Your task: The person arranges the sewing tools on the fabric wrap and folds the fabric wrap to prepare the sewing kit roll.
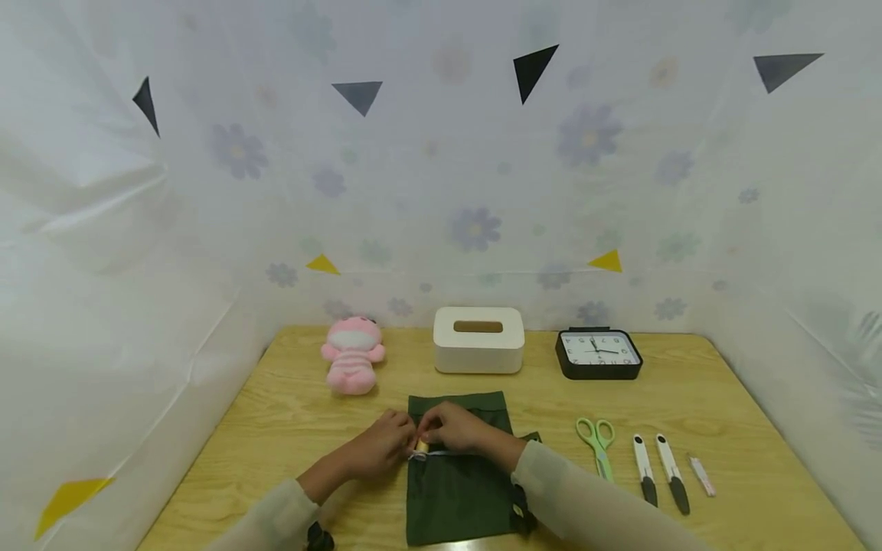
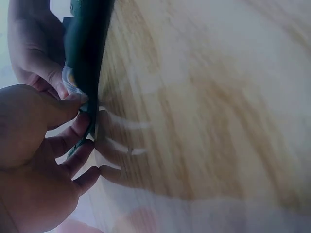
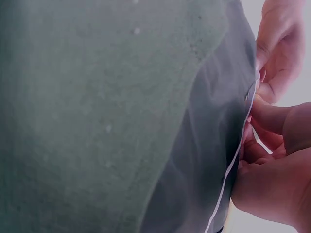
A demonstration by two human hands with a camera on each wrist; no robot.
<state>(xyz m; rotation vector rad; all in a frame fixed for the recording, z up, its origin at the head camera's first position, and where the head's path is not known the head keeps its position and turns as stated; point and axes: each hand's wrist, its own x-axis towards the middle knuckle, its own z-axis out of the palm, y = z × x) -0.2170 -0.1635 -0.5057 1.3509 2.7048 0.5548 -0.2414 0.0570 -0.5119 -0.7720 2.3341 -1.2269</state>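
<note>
A dark green folded cloth (image 1: pixel 458 497) lies on the table, with a thin white strip (image 1: pixel 441 453) running across it. At its left edge, my left hand (image 1: pixel 382 445) pinches the cloth and the strip's end between thumb and fingers. My right hand (image 1: pixel 451 427) bends over the same spot and pinches a small pale-yellow and white piece (image 1: pixel 423 445), whose kind is unclear. Both hands nearly touch in the left wrist view, where the cloth's edge (image 2: pixel 87 53) rises off the table. The right wrist view shows the white strip (image 3: pixel 226 179) along the cloth; fingertips are partly hidden.
A pink plush toy (image 1: pixel 353 356), a white tissue box (image 1: pixel 478 348) and a black-framed clock (image 1: pixel 598 353) stand along the back. To the right lie green scissors (image 1: pixel 598 444), two white-and-black handled tools (image 1: pixel 644 467) and a small pinkish-white item (image 1: pixel 702 476).
</note>
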